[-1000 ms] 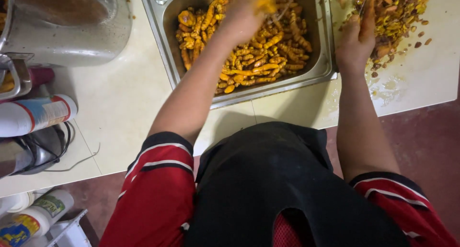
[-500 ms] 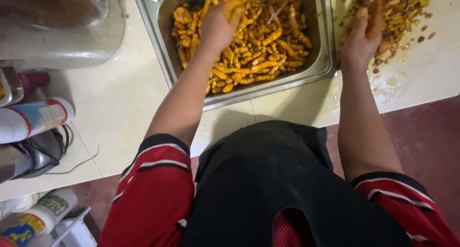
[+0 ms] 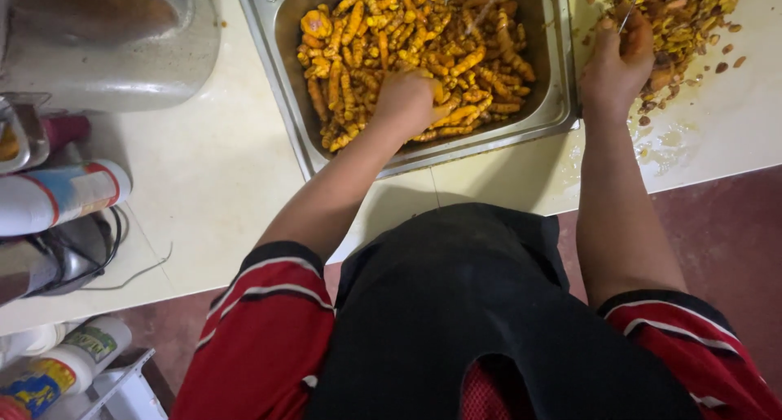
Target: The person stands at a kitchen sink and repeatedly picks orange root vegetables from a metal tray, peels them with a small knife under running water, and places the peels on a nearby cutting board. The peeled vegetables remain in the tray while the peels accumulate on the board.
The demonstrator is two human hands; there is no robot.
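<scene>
The pale counter carries a steel sink heaped with yellow turmeric roots, most lying with their long axes running away from the person or slanting. The left hand is down in the near middle of that heap, fingers curled around a root or two, so the roots lie right under and ahead of its grip; this hand is plainly the nearer one to them. The right hand is outside the sink, on the counter beside its right wall, closed on the handle of what seems a thin knife above a pile of brown and yellow peelings.

Half a second ago the left hand was up at the far left of the heap; it has since come toward the near rim. The right hand has hardly shifted.
</scene>
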